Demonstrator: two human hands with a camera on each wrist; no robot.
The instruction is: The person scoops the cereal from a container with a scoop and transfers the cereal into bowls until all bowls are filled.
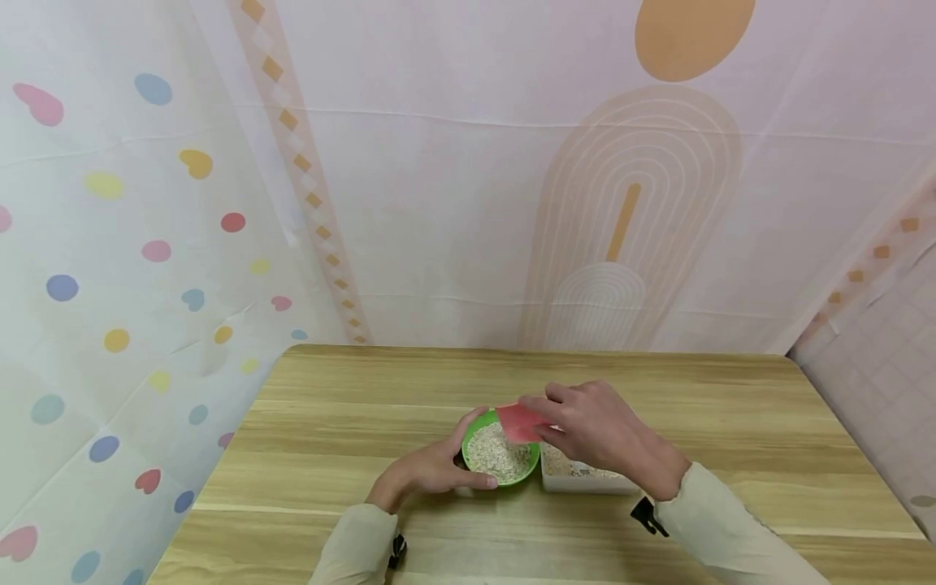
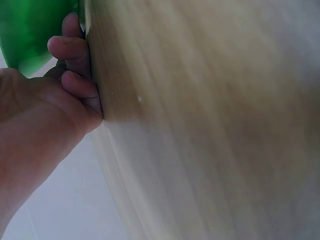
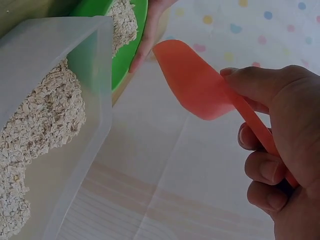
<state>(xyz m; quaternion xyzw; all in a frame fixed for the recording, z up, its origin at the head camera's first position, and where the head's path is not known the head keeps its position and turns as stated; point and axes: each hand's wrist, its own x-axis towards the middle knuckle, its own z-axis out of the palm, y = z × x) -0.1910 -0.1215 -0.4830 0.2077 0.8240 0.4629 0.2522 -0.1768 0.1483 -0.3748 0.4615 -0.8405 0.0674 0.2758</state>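
Observation:
My left hand holds a green bowl of oat flakes from its left side, with the thumb along the near rim and a finger at the far rim. Its other fingers lie curled low at the tabletop in the left wrist view. Above the bowl's right part, my right hand grips the handle of a red scoop. The thumb lies along the handle close to the scoop's head, and the remaining fingers wrap round it. Seen from the right wrist, the scoop turns its smooth outer side to the camera, so its inside is hidden.
A translucent plastic box holding more oat flakes stands right beside the bowl, partly under my right forearm. Both stand on a wood-grain table. Patterned cloth hangs behind the table and along its left.

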